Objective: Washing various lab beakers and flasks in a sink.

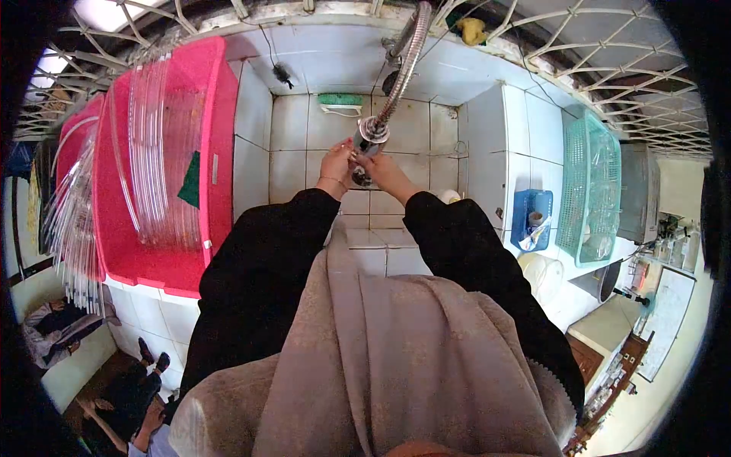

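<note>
A tap with a flexible metal hose (406, 68) hangs over a white-tiled sink basin (291, 131). My left hand (336, 167) and my right hand (389, 173) meet just under the tap's metal end (372, 134). Their fingertips come together there, partly hidden by the tap, so I cannot tell whether they hold something small. Directly below them is a round metal drain (361, 177). At the far side of the basin lies a green scrub brush (340, 101) with a white handle.
Left stands a pink plastic tub (220, 143) with long clear tubes (149, 148) and a green scouring pad (190, 181). A blue basket (531, 220) and a green basket (574, 188) of clear ware stand right. Another person's feet (154, 354) show lower left.
</note>
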Demonstrator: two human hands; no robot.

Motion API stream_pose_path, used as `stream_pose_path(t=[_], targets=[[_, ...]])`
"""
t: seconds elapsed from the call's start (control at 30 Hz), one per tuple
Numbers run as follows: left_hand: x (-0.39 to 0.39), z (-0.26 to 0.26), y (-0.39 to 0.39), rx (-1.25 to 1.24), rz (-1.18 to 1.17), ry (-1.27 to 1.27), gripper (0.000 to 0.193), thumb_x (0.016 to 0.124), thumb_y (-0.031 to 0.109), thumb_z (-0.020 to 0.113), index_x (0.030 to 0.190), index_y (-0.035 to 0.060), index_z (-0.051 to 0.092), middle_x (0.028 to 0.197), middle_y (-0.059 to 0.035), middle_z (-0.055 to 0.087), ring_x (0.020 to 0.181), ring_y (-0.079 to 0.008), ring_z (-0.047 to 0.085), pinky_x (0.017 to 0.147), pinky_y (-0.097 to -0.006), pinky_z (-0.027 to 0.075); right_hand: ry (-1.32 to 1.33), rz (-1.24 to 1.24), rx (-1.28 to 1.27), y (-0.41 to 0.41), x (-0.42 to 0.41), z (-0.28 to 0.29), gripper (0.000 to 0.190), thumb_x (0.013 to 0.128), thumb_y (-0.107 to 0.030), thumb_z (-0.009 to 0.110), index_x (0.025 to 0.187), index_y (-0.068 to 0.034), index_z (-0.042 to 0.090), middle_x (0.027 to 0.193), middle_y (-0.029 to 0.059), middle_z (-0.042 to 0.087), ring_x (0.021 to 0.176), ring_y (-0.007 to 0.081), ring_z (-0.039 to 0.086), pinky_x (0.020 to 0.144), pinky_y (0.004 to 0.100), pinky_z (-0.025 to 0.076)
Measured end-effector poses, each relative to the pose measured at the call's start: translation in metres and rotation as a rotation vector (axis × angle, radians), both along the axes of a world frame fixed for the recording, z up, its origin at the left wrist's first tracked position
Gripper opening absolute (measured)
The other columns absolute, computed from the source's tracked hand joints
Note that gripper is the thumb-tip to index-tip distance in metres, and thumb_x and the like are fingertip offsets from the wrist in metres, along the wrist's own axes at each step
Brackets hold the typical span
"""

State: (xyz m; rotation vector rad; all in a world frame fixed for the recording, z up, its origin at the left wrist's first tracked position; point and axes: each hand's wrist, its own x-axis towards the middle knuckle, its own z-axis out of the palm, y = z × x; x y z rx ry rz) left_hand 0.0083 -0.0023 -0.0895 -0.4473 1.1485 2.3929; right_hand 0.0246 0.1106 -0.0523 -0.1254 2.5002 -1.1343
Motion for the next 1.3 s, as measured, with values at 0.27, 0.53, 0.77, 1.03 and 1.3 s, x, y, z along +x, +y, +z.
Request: stream_pose_path(t=[0.27, 0.53, 0.77, 1.03, 1.3], targets=[[0.027, 0.032, 0.025, 0.5, -0.095, -0.196, 0.049, 0.075, 0.047, 0.032, 0.101, 0.0061, 0.04, 0.082, -0.0039, 0.05, 0.08, -0.0143, 0.046, 0.073, -0.0287, 0.035, 0.091, -0.159, -0.011, -0.009, -0.015, -0.016, 0.026, 0.074, -0.023, 0.04, 0.088, -0.003, 0.049, 0.077, 0.0157, 0.052, 0.07, 0.0304, 0.05, 0.063, 0.0358, 0.04], [0.025, 0.003, 0.008, -0.38, -0.323, 0.26, 0.04, 0.076, 0.044, 0.034, 0.077, 0.0047, 0.041, 0.057, 0.0006, 0.036, 0.049, -0.009, 0.033, 0.044, -0.024, 0.028, -0.089, 0.089, -0.466, -0.021, -0.041, 0.046, 0.031, 0.077, -0.027, 0.042, 0.098, -0.004, 0.044, 0.075, 0.0027, 0.047, 0.071, 0.0118, 0.045, 0.066, 0.0245, 0.037], [-0.004, 0.05, 0.025, -0.438, 0.129, 0.333, 0.045, 0.076, 0.039, 0.039, 0.088, -0.0036, 0.047, 0.074, -0.0078, 0.053, 0.067, -0.0151, 0.052, 0.06, -0.0232, 0.042, 0.277, -0.284, -0.319, -0.019, 0.016, -0.028, 0.034, 0.079, -0.028, 0.03, 0.102, -0.005, 0.041, 0.097, 0.0122, 0.047, 0.09, 0.0208, 0.044, 0.075, 0.0291, 0.035], [-0.013, 0.026, 0.033, -0.114, 0.261, 0.105, 0.036, 0.077, 0.039, 0.035, 0.076, 0.0058, 0.049, 0.061, -0.0025, 0.051, 0.053, -0.0112, 0.048, 0.046, -0.0232, 0.039, -0.205, -0.366, -0.25, 0.009, 0.014, -0.038, 0.035, 0.08, -0.028, 0.023, 0.088, -0.004, 0.046, 0.084, 0.0175, 0.05, 0.073, 0.0302, 0.048, 0.062, 0.0353, 0.038], [-0.013, 0.018, 0.017, -0.497, -0.06, 0.084, 0.042, 0.08, 0.037, 0.026, 0.082, 0.0025, 0.049, 0.078, -0.007, 0.053, 0.069, -0.0137, 0.05, 0.062, -0.0234, 0.04, 0.369, -0.162, 0.012, -0.003, 0.005, -0.044, 0.033, 0.078, -0.031, 0.03, 0.076, -0.002, 0.047, 0.065, 0.0127, 0.049, 0.056, 0.0258, 0.046, 0.051, 0.0367, 0.039]])
